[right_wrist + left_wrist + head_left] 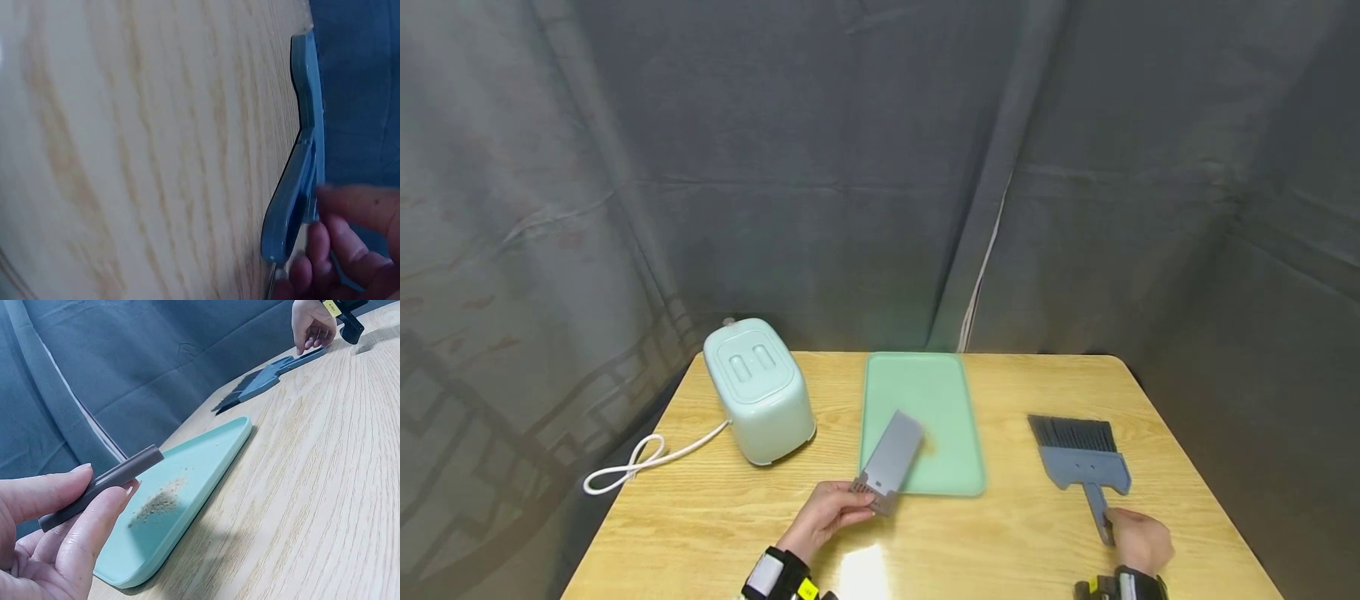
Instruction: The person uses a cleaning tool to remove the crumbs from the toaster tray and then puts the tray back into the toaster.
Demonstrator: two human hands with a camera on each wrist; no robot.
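Note:
My left hand [832, 510] pinches one end of a flat grey crumb tray [893, 454] between thumb and fingers, tilted above a mint-green tray [958, 454]. Light brown crumbs [159, 501] lie heaped on the green tray. In the left wrist view the crumb tray [103, 487] shows edge-on. At the right, a blue-grey brush [1084, 463] with dark bristles lies flat on the table. My right hand [1138, 540] is at the end of its handle [289, 200], fingers bent against its side. Whether they grip the handle cannot be made out.
A mint-green toaster [771, 417] with a lid over its top stands at the back left. Its white cord [658, 457] is looped and hangs partly past the table's left edge. Grey curtains [820, 183] surround the wooden table [722, 525].

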